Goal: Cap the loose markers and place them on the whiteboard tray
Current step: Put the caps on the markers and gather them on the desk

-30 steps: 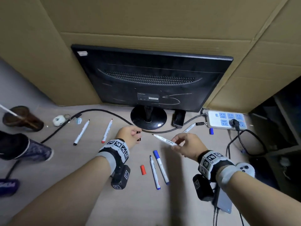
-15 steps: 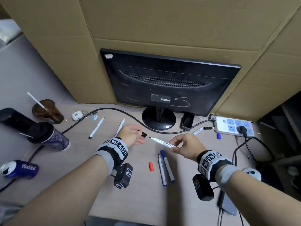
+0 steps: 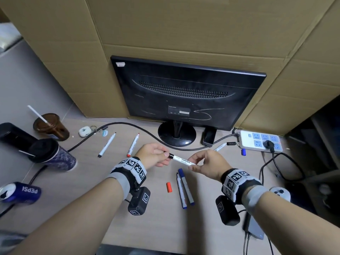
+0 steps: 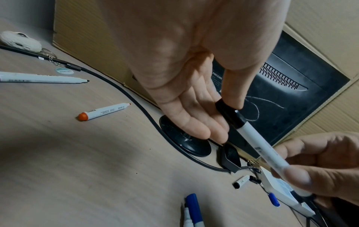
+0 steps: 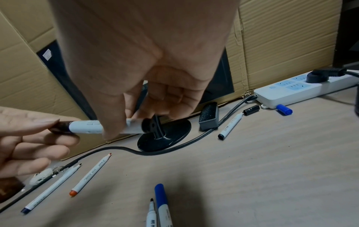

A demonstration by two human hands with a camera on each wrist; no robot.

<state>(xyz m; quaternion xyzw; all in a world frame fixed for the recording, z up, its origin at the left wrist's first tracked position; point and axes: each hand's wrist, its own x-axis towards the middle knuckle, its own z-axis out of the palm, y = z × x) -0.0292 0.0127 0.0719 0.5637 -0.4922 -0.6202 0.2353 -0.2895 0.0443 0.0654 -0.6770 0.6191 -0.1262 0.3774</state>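
Black cap (image 3: 171, 155) now apparently seated on marker (image 3: 184, 160), between both hands.

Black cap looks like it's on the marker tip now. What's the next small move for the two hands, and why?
Probably press the black cap fully home: the left hand pinches it on the marker, the right hand grips the barrel, and whether it has seated is unclear.

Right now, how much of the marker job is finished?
Only a start. One blue marker on the desk looks capped. In hand: the left hand pinches the black cap on the marker that the right hand holds. Left: the red-tipped marker and others lie uncapped; no whiteboard tray is in view.
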